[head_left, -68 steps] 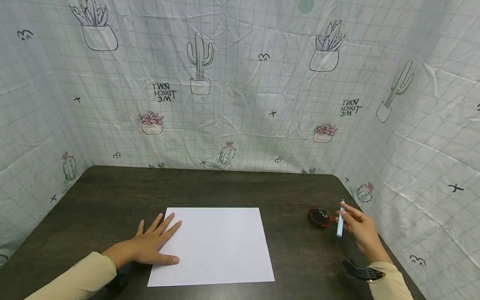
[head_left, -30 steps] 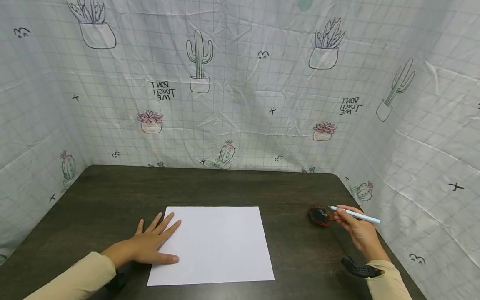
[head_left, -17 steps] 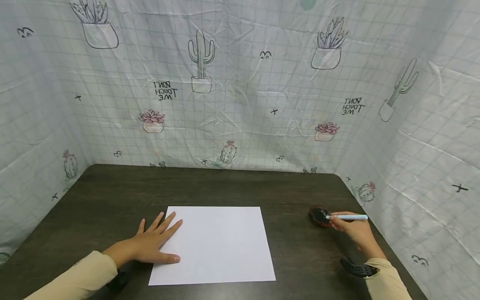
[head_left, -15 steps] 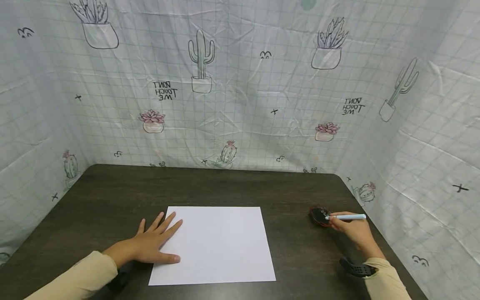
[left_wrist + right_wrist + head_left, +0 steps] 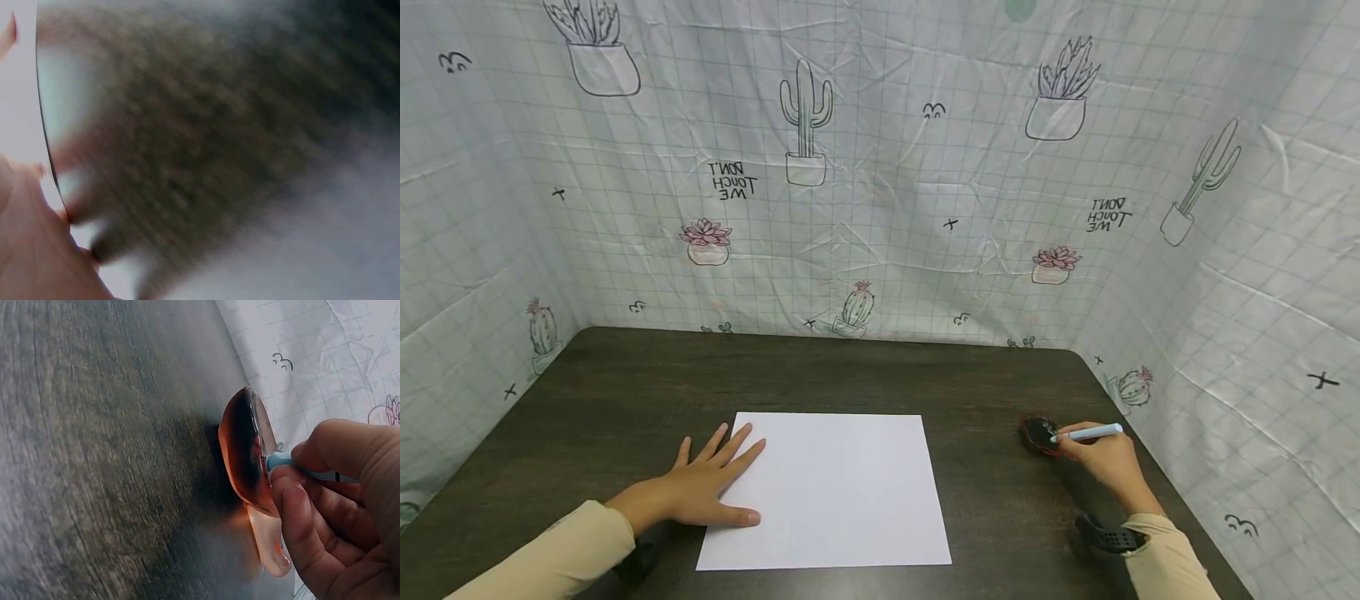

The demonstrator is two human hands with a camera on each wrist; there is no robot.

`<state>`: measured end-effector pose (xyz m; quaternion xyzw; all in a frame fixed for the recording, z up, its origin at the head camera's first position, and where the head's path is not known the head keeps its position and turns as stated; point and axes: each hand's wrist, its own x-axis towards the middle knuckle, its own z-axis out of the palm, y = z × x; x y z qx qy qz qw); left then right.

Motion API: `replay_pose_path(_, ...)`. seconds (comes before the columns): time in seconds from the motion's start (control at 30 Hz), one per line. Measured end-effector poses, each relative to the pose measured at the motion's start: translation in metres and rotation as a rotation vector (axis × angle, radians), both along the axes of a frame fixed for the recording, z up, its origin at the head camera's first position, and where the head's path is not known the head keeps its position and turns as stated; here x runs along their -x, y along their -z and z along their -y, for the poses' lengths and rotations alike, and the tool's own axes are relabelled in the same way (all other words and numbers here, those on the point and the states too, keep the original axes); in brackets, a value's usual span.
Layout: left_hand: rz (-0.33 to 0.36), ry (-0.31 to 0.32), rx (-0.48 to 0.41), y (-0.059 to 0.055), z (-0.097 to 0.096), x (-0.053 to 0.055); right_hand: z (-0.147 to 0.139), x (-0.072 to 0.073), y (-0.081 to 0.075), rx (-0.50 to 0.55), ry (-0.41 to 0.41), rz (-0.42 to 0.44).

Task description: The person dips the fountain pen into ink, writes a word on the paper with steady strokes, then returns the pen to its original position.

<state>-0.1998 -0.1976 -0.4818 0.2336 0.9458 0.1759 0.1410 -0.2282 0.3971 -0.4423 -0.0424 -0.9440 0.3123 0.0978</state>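
White gridded fabric (image 5: 880,221) printed with potted cacti (image 5: 806,125) hangs behind and beside a dark wood-grained table (image 5: 850,375)

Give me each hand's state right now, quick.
Left hand: open, spread over the left edge of the paper.
Right hand: closed, holding a light blue pen.

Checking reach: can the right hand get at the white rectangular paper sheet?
Probably yes: past the red-and-black spoon-shaped object at the right hand, only dark brown table lies before the sheet.
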Motion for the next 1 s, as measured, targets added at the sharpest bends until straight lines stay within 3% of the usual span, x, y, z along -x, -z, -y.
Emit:
replay_pose_path(0.2,-0.006,0.004,0.007,0.002,0.001,0.001,0.003,0.002,0.001,-0.042,-0.003,-0.015)
replay_pose_path(0.8,0.013,0.017,-0.008,-0.007,-0.001,-0.005,-0.001,0.005,0.004,-0.084,0.044,-0.082)
replay_pose_path(1.0,0.027,0.034,-0.037,-0.016,-0.003,-0.007,-0.003,0.003,0.004,-0.095,0.052,-0.090)
